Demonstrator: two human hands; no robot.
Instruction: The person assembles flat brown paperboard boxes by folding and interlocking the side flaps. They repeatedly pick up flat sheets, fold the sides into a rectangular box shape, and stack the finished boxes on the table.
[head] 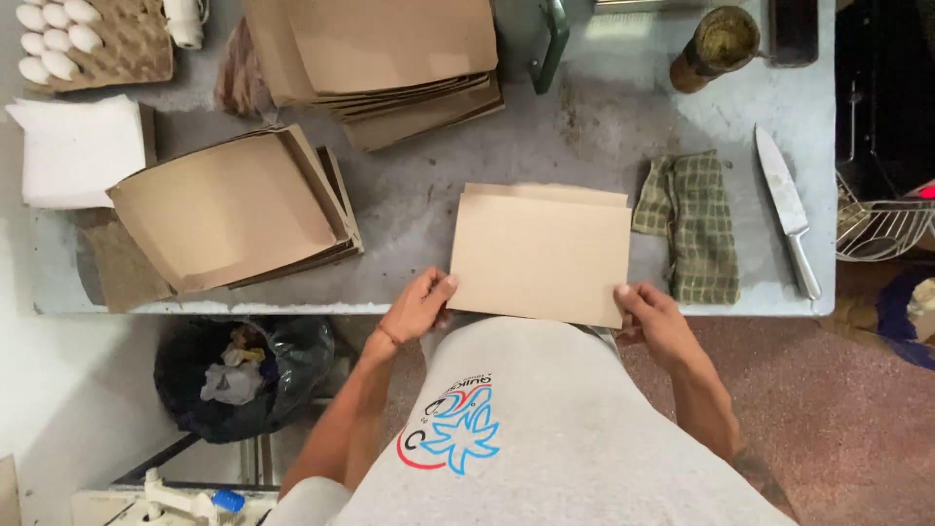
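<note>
Hands held one brown paper bag [542,255] at the near edge of the grey table [584,136]. The left hand [417,309] pinched the bag's near left corner, and the right hand [658,321] pinched its near right corner. Both hands were clamped on the bag and sat well apart, one at each end. The bag lay flat, just past the hands, going away from the person. Its long side ran left to right, along the table edge. Each hand was about as near to the bag as the other. A folded flap showed along the bag's far edge.

Just right of the bag lay one green checked cloth [693,226], bunched up. Further right lay one knife [787,209], its tip pointing away from the person. A wire basket [881,229] poked in at the right side.

To the left sat a stack of brown bags [234,209], fanned out a little. I could not count the bags in it. Behind it was a stack of white paper [78,151]. Further back was a second pile of brown bags [390,63], also too many to count.

At the far left corner was one egg tray [131,49] with seven white eggs [56,37] showing. At the far right stood one round brown jar [716,47]. Down on the floor, left of the person, was one black rubbish bag [243,375] with scraps in it.
</note>
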